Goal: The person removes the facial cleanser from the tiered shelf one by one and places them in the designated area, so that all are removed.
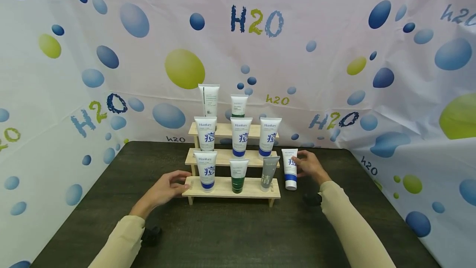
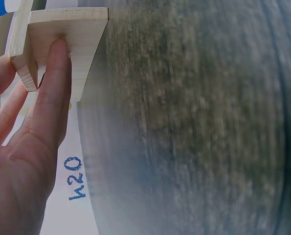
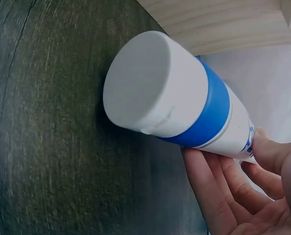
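Note:
A three-step wooden display rack point(image 1: 228, 192) stands on the dark table, holding several squeeze tubes. My left hand point(image 1: 170, 188) grips the left end of its lowest step, thumb at the edge and a finger point(image 2: 56, 88) under the board in the left wrist view. Just right of the rack, my right hand point(image 1: 310, 165) holds a white tube with a blue band point(image 1: 290, 169) between thumb and fingers. Its white cap point(image 3: 135, 81) points down, close over the table in the right wrist view. The lettering on its front faces the head camera.
The lowest step carries a white-blue tube point(image 1: 205, 171), a white-green tube point(image 1: 238, 175) and a grey tube point(image 1: 269, 173). Three white-blue tubes, one of them here point(image 1: 241, 137), fill the middle step. A tall white tube point(image 1: 210, 100) and a small green-based tube point(image 1: 239, 104) stand on top. Printed cloth point(image 1: 334, 32) hangs behind.

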